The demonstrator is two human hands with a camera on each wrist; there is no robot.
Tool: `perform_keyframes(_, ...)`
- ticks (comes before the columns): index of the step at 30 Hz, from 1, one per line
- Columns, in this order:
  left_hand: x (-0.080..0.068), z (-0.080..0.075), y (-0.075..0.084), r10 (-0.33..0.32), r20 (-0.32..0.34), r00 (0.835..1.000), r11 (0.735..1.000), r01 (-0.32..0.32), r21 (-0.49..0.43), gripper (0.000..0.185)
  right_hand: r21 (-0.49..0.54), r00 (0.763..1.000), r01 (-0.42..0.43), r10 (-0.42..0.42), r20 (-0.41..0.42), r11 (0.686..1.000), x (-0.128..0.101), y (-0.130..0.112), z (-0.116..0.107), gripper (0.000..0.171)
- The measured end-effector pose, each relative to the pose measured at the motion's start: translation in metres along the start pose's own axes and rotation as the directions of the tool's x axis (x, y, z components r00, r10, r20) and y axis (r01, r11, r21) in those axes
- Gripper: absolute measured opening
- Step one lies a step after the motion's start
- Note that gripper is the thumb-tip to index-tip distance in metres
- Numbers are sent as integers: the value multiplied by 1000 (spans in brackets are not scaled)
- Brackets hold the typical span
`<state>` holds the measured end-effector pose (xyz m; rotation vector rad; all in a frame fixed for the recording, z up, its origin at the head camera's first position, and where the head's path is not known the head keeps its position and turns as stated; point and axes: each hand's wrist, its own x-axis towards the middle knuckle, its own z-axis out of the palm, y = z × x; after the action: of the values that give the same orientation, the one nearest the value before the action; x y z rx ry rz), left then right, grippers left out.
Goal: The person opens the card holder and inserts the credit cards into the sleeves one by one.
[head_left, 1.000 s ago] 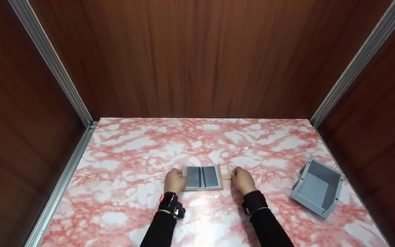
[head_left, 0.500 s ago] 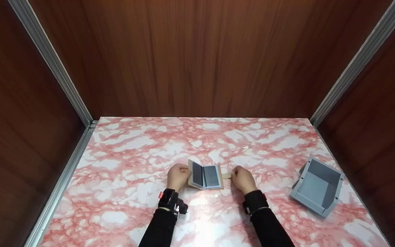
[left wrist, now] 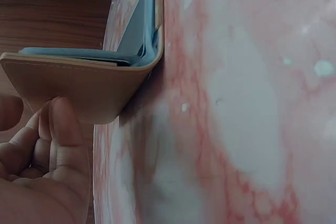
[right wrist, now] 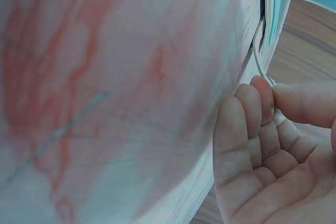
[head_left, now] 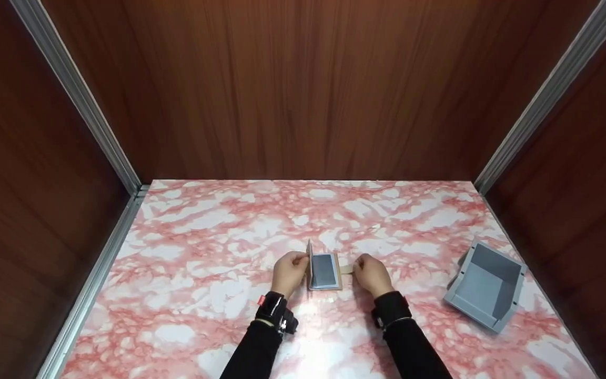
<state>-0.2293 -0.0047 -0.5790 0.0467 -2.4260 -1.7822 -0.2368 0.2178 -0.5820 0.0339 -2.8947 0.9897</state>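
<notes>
Wallet (head_left: pixel 324 271) left cover stood upright, pinched by left hand (head_left: pixel 290 273) fingers; strap tab (head_left: pixel 346 269) pinched rightward by right hand (head_left: pixel 371 275).

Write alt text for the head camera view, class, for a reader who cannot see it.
On a pink marbled table, a left hand lifts one cover of a tan wallet upright while the right hand pinches its strap tab. A grey bin lies at the right; wooden walls surround.

Pink-veined marble tabletop (head_left: pixel 219 231) between dark wood-panelled walls (head_left: pixel 303 89)
</notes>
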Motion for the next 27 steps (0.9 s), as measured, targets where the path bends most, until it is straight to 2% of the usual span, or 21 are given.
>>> perform_keyframes(6, -5, 13, -5, 148, 31, 988, 982, -151, 110, 14, -12, 1000, 11, -11, -12, 1000, 0, 0, 0, 13)
perform_keyframes(11, -8, 21, -9, 229, 51, 972, 940, -234, 248, 19, -20, 1000, 21, -22, -17, 1000, -1, -1, -1, 13)
perform_keyframes(16, -10, 26, -11, 284, 56, 957, 879, -283, 384, 19, -18, 1000, 11, -11, -18, 1000, -1, -2, -1, 13)
perform_keyframes(21, -10, 29, -9, 325, 61, 944, 824, -314, 472, 14, -22, 999, 25, -26, -31, 999, 0, -2, 0, 12)
perform_keyframes(27, -11, 32, -9, 334, 80, 939, 801, -327, 502, 14, -11, 999, 32, -32, -37, 999, 0, -2, 1, 11)
